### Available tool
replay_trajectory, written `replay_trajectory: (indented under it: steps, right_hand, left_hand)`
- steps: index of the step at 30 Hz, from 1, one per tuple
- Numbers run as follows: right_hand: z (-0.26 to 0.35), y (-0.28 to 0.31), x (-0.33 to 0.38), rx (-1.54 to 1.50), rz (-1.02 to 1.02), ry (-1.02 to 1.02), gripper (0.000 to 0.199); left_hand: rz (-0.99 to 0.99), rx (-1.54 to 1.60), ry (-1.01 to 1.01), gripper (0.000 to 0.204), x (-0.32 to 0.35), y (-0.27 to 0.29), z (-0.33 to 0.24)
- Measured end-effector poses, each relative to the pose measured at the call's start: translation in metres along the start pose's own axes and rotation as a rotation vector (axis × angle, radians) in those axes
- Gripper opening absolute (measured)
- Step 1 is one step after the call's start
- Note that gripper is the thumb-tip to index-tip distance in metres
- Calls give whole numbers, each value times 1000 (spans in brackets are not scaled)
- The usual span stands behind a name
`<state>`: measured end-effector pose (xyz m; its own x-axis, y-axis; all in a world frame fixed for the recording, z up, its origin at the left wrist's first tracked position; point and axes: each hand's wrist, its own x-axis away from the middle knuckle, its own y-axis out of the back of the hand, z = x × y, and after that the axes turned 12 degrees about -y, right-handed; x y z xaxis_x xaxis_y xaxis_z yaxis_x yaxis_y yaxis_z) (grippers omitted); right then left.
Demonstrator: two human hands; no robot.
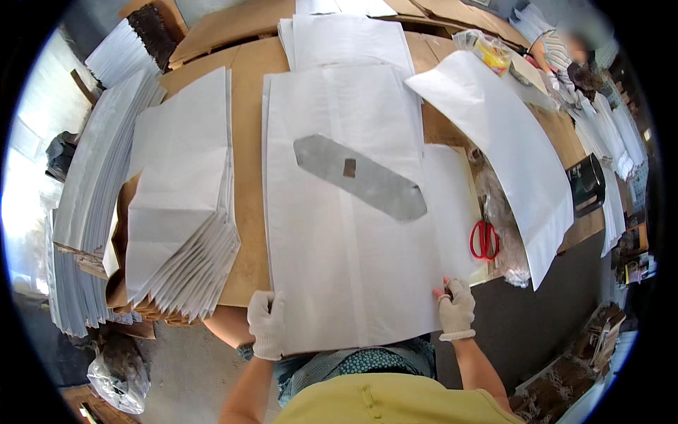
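A large, flat white sack (339, 283) with a faint lengthwise seam lies in front of me, its near end reaching over the table's edge. My left hand (267, 324), in a whitish knit glove, is closed on its left edge by the near corner. On the opposite edge, my gloved right hand (455, 309) grips it with the thumb side up; some fingertips are bare. A grey elongated plate (381, 186) with pointed ends and a small square hole rests slantwise on the sack. Whether my fingers hold one layer or several is hidden.
Left of me lies a fanned pile of white sacks (180, 162), beside a taller stack (106, 162). To the right are red-handled scissors (484, 240), a curved white sheet (505, 141) and a black object (585, 185). Another person (554, 60) works at the far right.
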<state>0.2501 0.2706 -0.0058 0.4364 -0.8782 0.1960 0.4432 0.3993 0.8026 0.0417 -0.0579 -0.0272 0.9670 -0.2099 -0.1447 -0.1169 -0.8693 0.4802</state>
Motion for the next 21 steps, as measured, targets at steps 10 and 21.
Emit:
replay_trajectory:
  steps: [10,21]
  right_hand:
    - [22,-22,-36,120,-112,239,35]
    - [22,-27,-48,196,-86,251,37]
  left_hand:
    - [-59,-126,-233,22,-50,-26,7]
    - [217,-257,-34,29,-85,-21,7]
